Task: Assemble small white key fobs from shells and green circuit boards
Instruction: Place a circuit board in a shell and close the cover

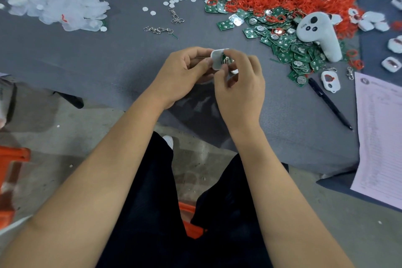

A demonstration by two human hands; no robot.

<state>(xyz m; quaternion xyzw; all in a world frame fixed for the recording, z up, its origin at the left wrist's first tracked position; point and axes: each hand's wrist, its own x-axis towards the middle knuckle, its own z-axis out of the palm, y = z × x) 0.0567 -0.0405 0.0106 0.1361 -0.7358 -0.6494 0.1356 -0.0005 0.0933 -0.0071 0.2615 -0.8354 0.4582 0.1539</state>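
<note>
Fingers of both hands grasp the work above the grey tabletop — left hand pinching the white shell, right hand pressing the green circuit board into it; seat it square, evenly — no bins visible, spare boards heaped loose.

Both bare forearms reach forward, left hand and right hand meeting, fingers curled.

Both hands pinch white shell, green board inside.
</note>
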